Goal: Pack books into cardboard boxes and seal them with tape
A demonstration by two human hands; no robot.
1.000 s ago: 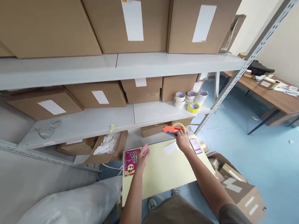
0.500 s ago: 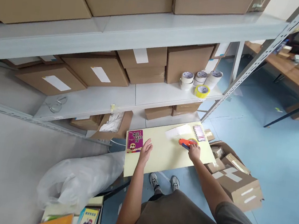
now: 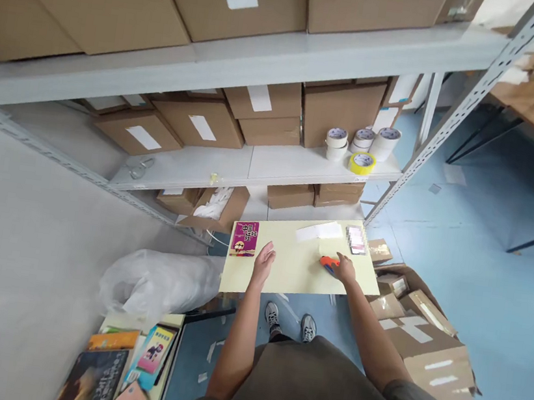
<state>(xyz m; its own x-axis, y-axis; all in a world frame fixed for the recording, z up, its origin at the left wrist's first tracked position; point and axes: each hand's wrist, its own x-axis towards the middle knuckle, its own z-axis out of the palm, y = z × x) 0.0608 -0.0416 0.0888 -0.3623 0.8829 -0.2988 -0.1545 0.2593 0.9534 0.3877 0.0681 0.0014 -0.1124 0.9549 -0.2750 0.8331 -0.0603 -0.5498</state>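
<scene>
My right hand (image 3: 346, 269) is at the right part of the pale yellow tabletop (image 3: 286, 275), its fingers closed around one end of an orange and blue tape dispenser (image 3: 328, 262). The dispenser is low over the board or resting on it; I cannot tell which. My left hand (image 3: 263, 264) is held over the board with its fingers extended and nothing in it. Just left of that hand lies a purple book (image 3: 245, 238). White paper slips (image 3: 319, 231) lie beyond the dispenser, beside a pixelated pink and white item (image 3: 357, 239).
Grey shelving (image 3: 276, 162) with cardboard boxes (image 3: 344, 115) stands ahead. White tape rolls (image 3: 336, 145) and a yellow one (image 3: 362, 163) sit on it. At right is a large carton (image 3: 433, 359); at left, a plastic-wrap roll (image 3: 157, 284) and books (image 3: 96, 377).
My right hand has shifted slightly and the dispenser has turned in it, its orange end now nearer me. My left hand stays open over the board. The camera view has shifted.
</scene>
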